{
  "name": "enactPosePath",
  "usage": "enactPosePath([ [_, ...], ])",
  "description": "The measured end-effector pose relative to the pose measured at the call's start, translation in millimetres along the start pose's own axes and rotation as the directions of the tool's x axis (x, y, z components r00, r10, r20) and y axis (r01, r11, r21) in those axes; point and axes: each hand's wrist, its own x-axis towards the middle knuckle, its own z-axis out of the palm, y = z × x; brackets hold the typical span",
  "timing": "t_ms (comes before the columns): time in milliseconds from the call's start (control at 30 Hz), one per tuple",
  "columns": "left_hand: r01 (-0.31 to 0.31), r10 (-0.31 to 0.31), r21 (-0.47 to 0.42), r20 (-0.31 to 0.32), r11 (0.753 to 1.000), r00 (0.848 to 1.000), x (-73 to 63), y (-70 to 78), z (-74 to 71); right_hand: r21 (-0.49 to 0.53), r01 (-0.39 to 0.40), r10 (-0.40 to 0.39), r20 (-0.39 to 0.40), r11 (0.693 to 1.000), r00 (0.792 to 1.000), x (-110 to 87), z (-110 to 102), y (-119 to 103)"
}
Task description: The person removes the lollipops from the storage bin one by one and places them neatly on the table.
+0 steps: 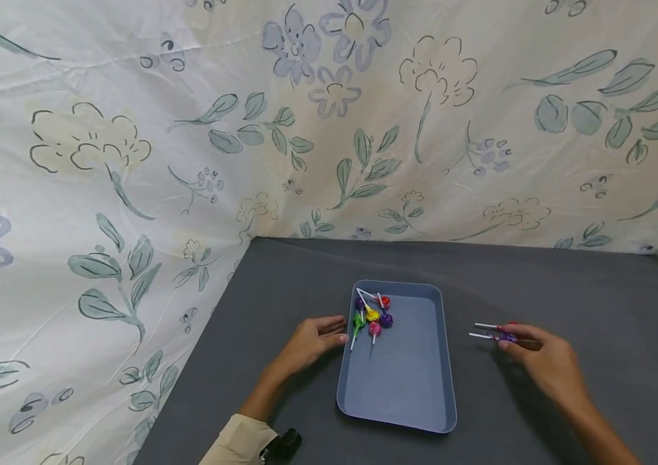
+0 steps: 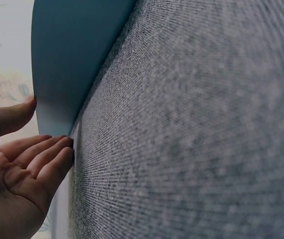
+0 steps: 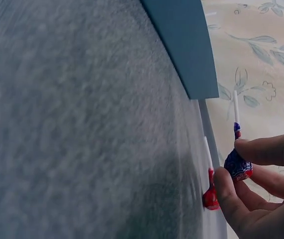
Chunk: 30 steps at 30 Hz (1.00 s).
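Observation:
My left hand (image 1: 314, 341) is at the left side of a blue-grey tray (image 1: 401, 387), its fingers fairly straight and its thumb at the rim. In the left wrist view the palm is bare, with fingertips near the tray wall (image 2: 69, 55). To the right of the tray, my right hand (image 1: 552, 361) pinches a purple-blue lollipop (image 3: 237, 166) between thumb and fingers, its white stick pointing toward the tray. Just beyond those fingers is a red lollipop (image 3: 211, 197), apparently on the table and partly hidden in the head view.
Inside the tray's far left part lie several wrapped lollipops, among them a yellow one (image 1: 372, 314), a green one (image 1: 359, 320) and a pink one (image 1: 374, 329). Dark grey cloth (image 1: 305, 278) covers the table. Floral fabric (image 1: 451, 181) hangs behind and at the left.

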Motion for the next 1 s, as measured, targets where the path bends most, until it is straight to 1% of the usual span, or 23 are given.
enactPosePath([
  [100,0.001,-0.001,-0.014,0.004,1.0,1.0,0.2,0.2,-0.2,-0.026,-0.025,0.025,-0.002,0.999,1.0,0.2,-2,5],
  [233,-0.008,0.008,-0.016,0.008,1.0,1.0,1.0,0.8,-0.6,-0.065,-0.067,0.068,0.017,0.996,0.998,0.1,-6,9],
  [367,-0.017,0.017,-0.008,0.009,1.0,1.0,1.7,0.9,-0.7,-0.092,-0.082,0.085,0.027,0.992,0.996,1.1,-10,13],
  [500,-0.018,0.018,-0.005,0.008,1.0,1.0,1.9,0.5,-0.5,-0.126,-0.076,0.078,0.014,0.989,0.997,2.7,-12,17],
  [633,-0.011,0.011,-0.014,0.007,1.0,1.0,1.7,-0.1,-0.3,-0.171,-0.043,0.043,-0.003,0.984,0.999,3.3,-14,23],
  [767,-0.011,0.011,-0.019,0.01,1.0,1.0,1.1,-0.4,-0.2,-0.19,-0.014,0.014,0.0,0.982,1.0,4.7,-14,28],
  [1000,-0.006,0.006,-0.005,0.008,1.0,1.0,1.1,-1.0,-0.1,-0.211,-0.001,0.003,0.009,0.977,1.0,6.8,-14,29],
])
